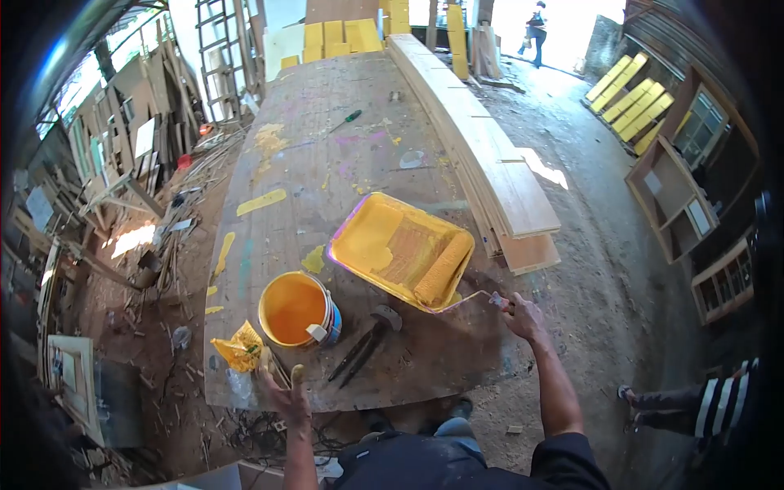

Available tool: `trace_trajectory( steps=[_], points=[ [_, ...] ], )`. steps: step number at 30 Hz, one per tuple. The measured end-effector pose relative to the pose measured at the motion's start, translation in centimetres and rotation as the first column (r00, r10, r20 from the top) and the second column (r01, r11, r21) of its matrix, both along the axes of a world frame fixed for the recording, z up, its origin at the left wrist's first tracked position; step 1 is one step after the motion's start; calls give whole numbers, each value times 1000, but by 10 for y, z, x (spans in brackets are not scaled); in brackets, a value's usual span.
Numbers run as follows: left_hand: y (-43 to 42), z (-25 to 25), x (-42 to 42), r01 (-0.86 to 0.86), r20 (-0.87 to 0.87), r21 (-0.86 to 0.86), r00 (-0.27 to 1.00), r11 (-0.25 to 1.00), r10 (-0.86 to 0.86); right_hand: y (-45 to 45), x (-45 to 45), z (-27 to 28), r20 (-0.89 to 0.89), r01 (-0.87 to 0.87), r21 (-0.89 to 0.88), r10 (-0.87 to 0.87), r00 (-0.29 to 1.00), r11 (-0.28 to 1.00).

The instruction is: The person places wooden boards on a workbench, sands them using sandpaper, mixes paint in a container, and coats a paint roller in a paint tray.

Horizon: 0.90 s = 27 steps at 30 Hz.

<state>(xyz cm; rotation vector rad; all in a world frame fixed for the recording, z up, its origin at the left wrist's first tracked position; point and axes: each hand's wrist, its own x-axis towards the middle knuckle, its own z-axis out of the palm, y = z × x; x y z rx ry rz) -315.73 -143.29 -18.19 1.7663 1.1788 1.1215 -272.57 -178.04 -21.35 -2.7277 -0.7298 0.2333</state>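
Note:
My right hand point(523, 315) is closed round the handle of a paint roller point(445, 268). The roller's yellow head lies in the right end of a paint tray point(380, 237) coated with yellow paint. My left hand point(287, 394) is at the table's near left edge, fingers apart, beside a crumpled yellow packet point(241, 349). A bucket of orange-yellow paint point(296, 310) stands just beyond it, with a pale block on its rim. Between the bucket and the tray lies a dark tool with two black handles point(359, 351).
Long pale boards point(490, 155) are stacked along the right side of the paint-stained table point(302, 171). A green screwdriver point(351, 117) lies farther back. Yellow-painted panels point(633, 102) lean at the right. One person point(535, 34) is in the far doorway, another point(694, 408) at lower right.

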Motion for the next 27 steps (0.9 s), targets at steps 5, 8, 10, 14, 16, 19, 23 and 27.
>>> trace_trajectory(
  steps=[5, 8, 10, 14, 16, 19, 23, 27],
  points=[
    [-35, 34, 71, -8, -137, 282, 989, 959, 48, -17, 5, -22, -51, -11, 206, 22, 998, 979],
    [-87, 32, 122, -214, 97, 122, 974, 969, 203, -15, 16, -31, -159, -13, 299, 63, 985, 954],
    [-130, 24, 149, -267, 228, 112, 944, 957, 237, -18, 15, -19, -223, -4, 337, 84, 971, 941],
    [-181, -64, 187, 131, 301, -338, 953, 932, -25, -36, 13, 1, -316, -11, 398, 148, 937, 917],
    [-192, -96, 207, 209, 327, -499, 944, 841, -40, -49, 12, 10, -326, -20, 448, 185, 927, 894],
    [-194, -112, 252, 310, 382, -671, 923, 674, -44, -73, 11, 31, -335, -17, 466, 194, 922, 885],
    [-179, -123, 289, 422, 512, -736, 859, 530, 26, -114, 3, 65, -314, -11, 472, 180, 932, 881],
    [-158, -157, 303, 357, 373, -657, 919, 664, -124, -162, 5, 77, -327, 34, 470, 139, 935, 882]
  ],
)
